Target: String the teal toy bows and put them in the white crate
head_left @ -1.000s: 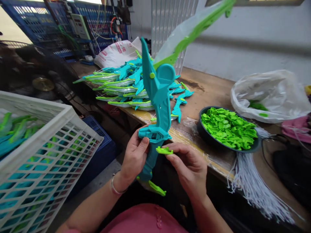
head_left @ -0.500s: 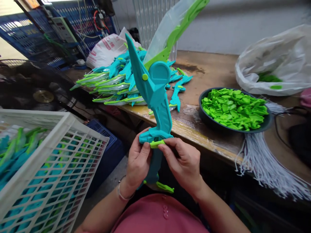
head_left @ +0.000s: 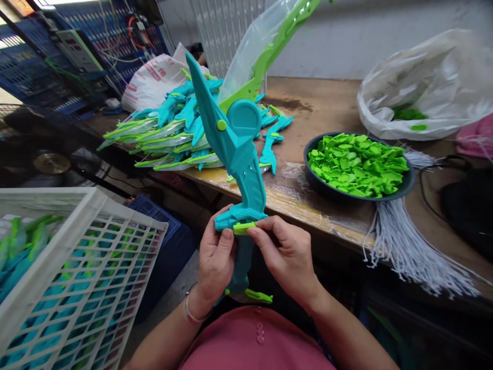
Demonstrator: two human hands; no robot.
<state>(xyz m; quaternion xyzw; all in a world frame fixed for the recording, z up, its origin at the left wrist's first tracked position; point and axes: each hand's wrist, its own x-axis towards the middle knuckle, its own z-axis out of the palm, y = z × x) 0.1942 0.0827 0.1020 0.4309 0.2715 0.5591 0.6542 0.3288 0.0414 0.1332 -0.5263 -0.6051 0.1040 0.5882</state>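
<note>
A teal toy bow [head_left: 241,154] with lime-green limbs stands upright in front of me, its upper limb wrapped in a clear bag. My left hand [head_left: 215,262] is wrapped round the teal grip just under the ledge. My right hand [head_left: 287,257] pinches a small lime-green clip [head_left: 244,228] against that ledge, thumb and forefinger closed on it. A black bowl [head_left: 408,187] full of the same green clips sits on the wooden bench [head_left: 335,108] to the right.
A pile of bagged teal bows [head_left: 173,136] lies on the bench behind. A white lattice crate [head_left: 82,288] holding more bows stands at my left. White strings [head_left: 408,252] hang over the bench edge; a plastic bag [head_left: 423,87] sits far right.
My right hand carried the green clip up from below the ledge and now presses it into the bow's ledge. The view has shifted slightly right and down.
</note>
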